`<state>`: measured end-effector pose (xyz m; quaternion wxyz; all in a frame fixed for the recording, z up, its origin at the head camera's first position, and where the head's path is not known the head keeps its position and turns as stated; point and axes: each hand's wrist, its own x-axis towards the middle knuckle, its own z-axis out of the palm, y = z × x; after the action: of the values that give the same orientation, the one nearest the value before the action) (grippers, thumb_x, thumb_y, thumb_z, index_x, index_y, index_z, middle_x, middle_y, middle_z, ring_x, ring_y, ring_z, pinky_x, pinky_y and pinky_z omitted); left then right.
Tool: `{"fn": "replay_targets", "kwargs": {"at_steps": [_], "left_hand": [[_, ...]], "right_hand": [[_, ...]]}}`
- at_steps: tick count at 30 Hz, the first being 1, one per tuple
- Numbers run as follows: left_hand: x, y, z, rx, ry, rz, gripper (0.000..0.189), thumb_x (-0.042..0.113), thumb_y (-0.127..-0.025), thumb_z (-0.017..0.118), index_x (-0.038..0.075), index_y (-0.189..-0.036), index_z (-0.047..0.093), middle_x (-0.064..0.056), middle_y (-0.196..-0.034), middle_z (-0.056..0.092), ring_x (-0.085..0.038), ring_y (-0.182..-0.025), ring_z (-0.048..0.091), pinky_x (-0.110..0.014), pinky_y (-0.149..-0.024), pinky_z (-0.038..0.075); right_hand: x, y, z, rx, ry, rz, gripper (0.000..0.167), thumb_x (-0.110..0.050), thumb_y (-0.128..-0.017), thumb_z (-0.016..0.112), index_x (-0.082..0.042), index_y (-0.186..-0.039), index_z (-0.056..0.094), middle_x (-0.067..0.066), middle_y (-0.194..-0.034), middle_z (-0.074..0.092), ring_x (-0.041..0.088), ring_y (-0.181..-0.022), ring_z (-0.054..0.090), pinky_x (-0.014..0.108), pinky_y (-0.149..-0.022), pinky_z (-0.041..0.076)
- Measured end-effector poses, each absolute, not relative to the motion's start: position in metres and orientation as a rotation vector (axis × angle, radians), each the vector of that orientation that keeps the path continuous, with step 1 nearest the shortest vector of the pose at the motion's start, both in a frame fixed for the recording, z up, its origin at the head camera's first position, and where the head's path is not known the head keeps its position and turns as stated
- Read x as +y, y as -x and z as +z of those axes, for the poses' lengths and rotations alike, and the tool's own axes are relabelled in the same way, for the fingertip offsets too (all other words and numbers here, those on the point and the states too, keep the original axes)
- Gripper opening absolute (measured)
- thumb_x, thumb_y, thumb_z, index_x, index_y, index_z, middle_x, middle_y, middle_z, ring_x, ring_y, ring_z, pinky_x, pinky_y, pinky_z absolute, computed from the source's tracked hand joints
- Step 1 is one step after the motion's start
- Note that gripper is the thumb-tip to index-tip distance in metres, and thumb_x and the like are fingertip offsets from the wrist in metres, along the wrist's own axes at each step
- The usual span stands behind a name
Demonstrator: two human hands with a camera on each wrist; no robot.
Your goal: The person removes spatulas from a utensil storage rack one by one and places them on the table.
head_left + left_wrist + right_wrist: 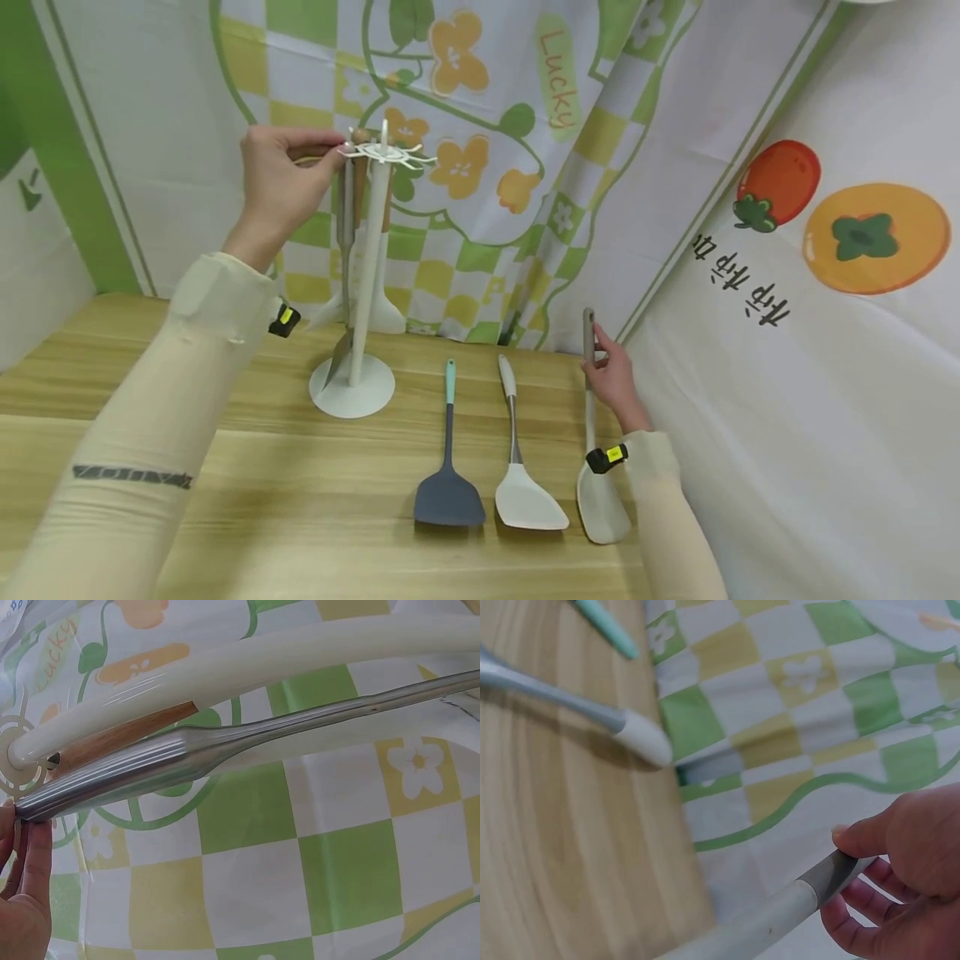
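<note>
Steel turner (346,221), ridged metal handle: near-vert., to L of the pole of the white rack (369,283), blade down over the round base (372,396), handle end up by the hook ring (382,152). Rack stands nr far edge of desk (300,533), L of centre. L grip (281,179) is narrow, pinching the very tip of the steel handle; nearly the full length of the turner lies below the pinch. Whether a hook carries any wt, or the blade touches the base, can't be told.

Handling (judged): a tip pinch gives poor control of twist, so slow, vert. moves suit best, w/ the handle end lined up to its hook & no release until the hook bears the wt. A swinging blade could knock the pole or the wood-handled tools (360,187) behind.

R grip (611,379) holds the grey turner (600,504) by its upper handle, nr desk's far R corner; handle end sticks up past the grip, blade lies below it, twd near edge. A light, steady hold seems enough on this side. Betw. it & rack, on desk: white turner (528,500) & blue-grey turner (448,496), both untouched, blades twd near edge.
</note>
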<state>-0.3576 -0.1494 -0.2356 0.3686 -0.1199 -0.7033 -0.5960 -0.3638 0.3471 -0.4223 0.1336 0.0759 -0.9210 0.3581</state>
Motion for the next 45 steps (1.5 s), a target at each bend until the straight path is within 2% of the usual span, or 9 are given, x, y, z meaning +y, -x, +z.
{"fn": "replay_targets", "kwargs": {"at_steps": [7, 20, 23, 26, 30, 33, 38, 39, 45], "left_hand": [[-0.15, 0.356, -0.237, -1.815, 0.303, -1.502, 0.02, 0.006, -0.09, 0.075, -0.006, -0.107, 0.076, -0.02, -0.109, 0.075, 0.004, -0.08, 0.07, -0.015, -0.083, 0.06], [-0.149, 0.356, -0.238, -1.825, 0.308, -1.49, 0.019, 0.006, -0.091, 0.075, -0.005, -0.107, 0.077, -0.02, -0.11, 0.075, 0.003, -0.082, 0.07, -0.018, -0.086, 0.061], [-0.15, 0.356, -0.239, -1.822, 0.308, -1.497, 0.02, 0.007, -0.091, 0.076, -0.005, -0.107, 0.077, -0.02, -0.109, 0.075, 0.003, -0.082, 0.07, -0.018, -0.086, 0.061], [-0.15, 0.355, -0.239, -1.818, 0.31, -1.496, 0.02, 0.007, -0.091, 0.076, -0.005, -0.107, 0.076, -0.02, -0.11, 0.075, 0.003, -0.083, 0.07, -0.019, -0.086, 0.061], [-0.15, 0.355, -0.238, -1.82, 0.315, -1.481, 0.02, 0.008, -0.091, 0.076, -0.004, -0.107, 0.077, -0.02, -0.109, 0.075, 0.0, -0.084, 0.071, -0.02, -0.087, 0.061], [-0.149, 0.355, -0.237, -1.816, 0.323, -1.47, 0.019, 0.008, -0.091, 0.076, -0.004, -0.105, 0.077, -0.02, -0.108, 0.075, -0.001, -0.084, 0.072, -0.02, -0.086, 0.061], [-0.15, 0.356, -0.238, -1.8, 0.334, -1.489, 0.017, 0.006, -0.091, 0.076, -0.005, -0.104, 0.077, -0.02, -0.106, 0.076, 0.001, -0.082, 0.071, -0.018, -0.084, 0.061], [-0.15, 0.356, -0.238, -1.793, 0.337, -1.499, 0.017, 0.005, -0.09, 0.076, -0.006, -0.104, 0.077, -0.019, -0.106, 0.076, 0.001, -0.083, 0.071, -0.019, -0.084, 0.061], [-0.151, 0.357, -0.238, -1.782, 0.339, -1.507, 0.017, 0.005, -0.09, 0.076, -0.005, -0.104, 0.077, -0.018, -0.106, 0.076, 0.0, -0.083, 0.071, -0.019, -0.084, 0.062]], "right_hand": [[0.35, 0.376, -0.44, -2.771, -0.15, 1.052, 0.076, 0.006, -0.092, 0.065, -0.004, -0.159, 0.03, 0.033, -0.132, 0.054, 0.04, -0.096, 0.065, 0.033, -0.069, 0.063], [0.355, 0.398, -0.474, -2.897, -0.104, 0.868, 0.063, 0.004, -0.09, 0.066, 0.012, -0.147, 0.042, 0.037, -0.122, 0.061, 0.045, -0.098, 0.068, 0.046, -0.078, 0.064], [0.357, 0.401, -0.482, -2.892, -0.162, 0.832, 0.06, 0.006, -0.086, 0.068, 0.016, -0.142, 0.047, 0.038, -0.117, 0.063, 0.047, -0.098, 0.067, 0.048, -0.078, 0.063], [0.359, 0.402, -0.485, -2.876, -0.204, 0.819, 0.045, 0.008, -0.081, 0.067, 0.015, -0.125, 0.06, 0.036, -0.11, 0.066, 0.046, -0.099, 0.066, 0.049, -0.077, 0.062], [0.359, 0.402, -0.487, -2.901, -0.182, 0.824, 0.035, 0.007, -0.078, 0.071, 0.015, -0.112, 0.065, 0.033, -0.103, 0.069, 0.041, -0.094, 0.066, 0.04, -0.073, 0.061], [0.36, 0.402, -0.489, -2.956, -0.114, 0.834, 0.038, 0.004, -0.08, 0.076, 0.014, -0.115, 0.066, 0.031, -0.103, 0.07, 0.037, -0.093, 0.067, 0.035, -0.072, 0.06], [0.367, 0.407, -0.497, -3.018, -0.086, 0.849, 0.036, -0.001, -0.081, 0.08, 0.011, -0.112, 0.068, 0.028, -0.103, 0.072, 0.034, -0.095, 0.069, 0.038, -0.077, 0.062], [0.369, 0.409, -0.5, -2.999, -0.129, 0.847, 0.037, -0.003, -0.08, 0.081, 0.012, -0.111, 0.068, 0.028, -0.1, 0.072, 0.032, -0.092, 0.069, 0.035, -0.074, 0.062], [0.37, 0.412, -0.502, -3.015, -0.096, 0.794, 0.05, -0.006, -0.081, 0.08, 0.014, -0.124, 0.064, 0.03, -0.108, 0.07, 0.035, -0.099, 0.068, 0.04, -0.082, 0.062]]}}
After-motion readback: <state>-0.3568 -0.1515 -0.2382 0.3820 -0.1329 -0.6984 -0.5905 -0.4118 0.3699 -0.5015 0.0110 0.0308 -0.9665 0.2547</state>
